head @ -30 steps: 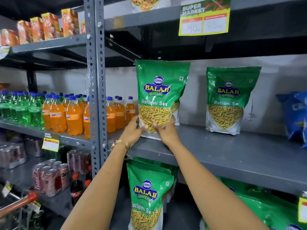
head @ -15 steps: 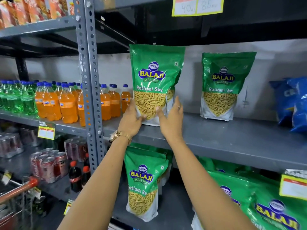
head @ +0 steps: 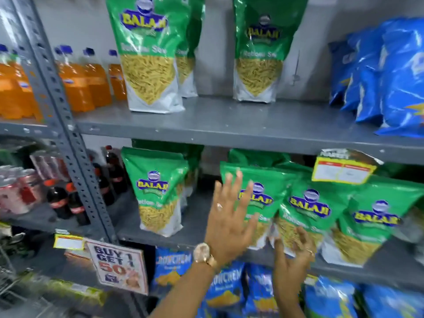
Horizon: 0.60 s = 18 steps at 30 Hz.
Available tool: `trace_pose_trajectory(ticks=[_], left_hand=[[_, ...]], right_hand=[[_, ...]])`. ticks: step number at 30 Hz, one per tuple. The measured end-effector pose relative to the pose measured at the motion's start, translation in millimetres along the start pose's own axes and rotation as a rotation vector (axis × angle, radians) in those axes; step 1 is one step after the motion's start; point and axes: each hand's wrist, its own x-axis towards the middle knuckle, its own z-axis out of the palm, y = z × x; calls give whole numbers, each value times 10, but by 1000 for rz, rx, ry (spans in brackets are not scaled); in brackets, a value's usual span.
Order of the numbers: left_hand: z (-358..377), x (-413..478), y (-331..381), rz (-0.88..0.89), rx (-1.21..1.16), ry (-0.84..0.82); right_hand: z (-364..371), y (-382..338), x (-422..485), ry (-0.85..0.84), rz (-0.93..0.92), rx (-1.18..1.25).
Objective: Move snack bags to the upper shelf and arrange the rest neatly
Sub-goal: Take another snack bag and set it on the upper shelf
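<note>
My left hand (head: 229, 216) is spread open against a Balaji Ratlami Sev bag (head: 259, 198) on the lower shelf (head: 195, 237), holding nothing; my right hand (head: 296, 251) cups its neighbour bag (head: 307, 214) underneath. I should pinch low, lift upright.

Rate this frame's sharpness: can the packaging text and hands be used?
Head view: motion blur throughout; left hand fingers smeared, right hand soft. Green snack bags show a readable brand, flavour line illegible. Glare streaks the blue bags. Wide-angle bends the upright post.
</note>
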Motion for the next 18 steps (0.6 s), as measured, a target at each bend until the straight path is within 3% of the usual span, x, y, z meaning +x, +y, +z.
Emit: trace_pose_trajectory(ticks=[3, 7, 13, 18], left_hand=[[511, -508, 168, 2, 96, -207], [887, -803, 157, -33, 289, -426], [1078, -817, 49, 0, 429, -595], [1124, -832, 40, 8, 441, -605]], right_hand=[[-294, 309, 254, 98, 150, -179], [-452, 510, 505, -27, 249, -276], [-400, 560, 835, -94, 274, -375], [-368, 561, 801, -33, 218, -433]])
